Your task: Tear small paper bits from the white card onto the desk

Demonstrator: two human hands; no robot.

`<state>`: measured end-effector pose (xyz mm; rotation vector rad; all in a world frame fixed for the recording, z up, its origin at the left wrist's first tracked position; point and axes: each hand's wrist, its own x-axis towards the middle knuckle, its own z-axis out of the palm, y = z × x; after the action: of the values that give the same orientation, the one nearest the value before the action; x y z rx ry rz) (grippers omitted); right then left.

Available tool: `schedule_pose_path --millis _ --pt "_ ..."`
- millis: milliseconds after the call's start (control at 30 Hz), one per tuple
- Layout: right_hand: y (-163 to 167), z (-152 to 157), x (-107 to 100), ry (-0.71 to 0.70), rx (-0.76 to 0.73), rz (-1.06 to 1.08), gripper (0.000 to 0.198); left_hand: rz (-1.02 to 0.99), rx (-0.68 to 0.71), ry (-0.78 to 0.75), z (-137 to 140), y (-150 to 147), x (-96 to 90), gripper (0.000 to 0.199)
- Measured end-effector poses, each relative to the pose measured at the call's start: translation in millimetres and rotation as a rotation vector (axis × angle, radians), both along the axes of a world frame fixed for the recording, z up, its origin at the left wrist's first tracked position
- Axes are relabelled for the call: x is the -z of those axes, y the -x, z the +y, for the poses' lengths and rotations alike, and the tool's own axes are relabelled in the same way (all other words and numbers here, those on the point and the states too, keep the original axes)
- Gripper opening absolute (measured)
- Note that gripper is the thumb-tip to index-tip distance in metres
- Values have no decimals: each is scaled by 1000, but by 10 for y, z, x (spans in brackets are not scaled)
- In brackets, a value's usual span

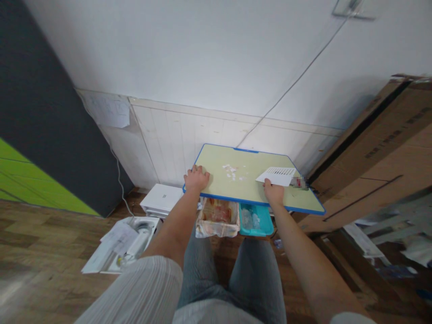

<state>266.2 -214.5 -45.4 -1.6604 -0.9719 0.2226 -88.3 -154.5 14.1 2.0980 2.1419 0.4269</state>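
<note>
A low board-like table (222,185) with a cream top and blue rim stands against the wall. My left hand (196,178) rests on its left edge with the fingers laid on the top, holding nothing. My right hand (274,193) grips a white card (279,177) at its near edge, thumb on top. Dark stripes or slots run along the card's far part; I cannot tell which. Small white scraps (232,173) lie scattered on the tabletop between my hands. A blurred patch (299,182) hides something at the table's right side.
Below the near edge sit a lined bin (218,229) and a turquoise basket (266,225) with clear plastic. White boxes (165,197) and an opened box (111,247) lie on the floor at left. Cardboard boxes (381,157) lean at right. A cable (297,81) hangs down the wall.
</note>
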Motion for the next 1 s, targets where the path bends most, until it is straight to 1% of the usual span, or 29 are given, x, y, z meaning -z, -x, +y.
schedule_pose_path --millis 233,367,533,633,733,1000 --pt "22 -31 -21 -8 -31 6 36 -9 6 -15 -19 -6 -17 60" --pt "37 -68 -33 -5 -83 10 39 -14 5 -14 -8 -11 -7 60" --pt "26 -97 -57 39 -161 3 61 -20 4 -11 -9 -21 -10 59" --pt "14 -100 -70 54 -192 1 69 -22 1 -2 -21 -28 -31 59" --pt "16 -93 -72 59 -207 9 67 -26 3 1 -28 -29 -45 56" --pt "35 -29 -23 47 -170 57 46 -40 10 -2 -9 -26 -29 58"
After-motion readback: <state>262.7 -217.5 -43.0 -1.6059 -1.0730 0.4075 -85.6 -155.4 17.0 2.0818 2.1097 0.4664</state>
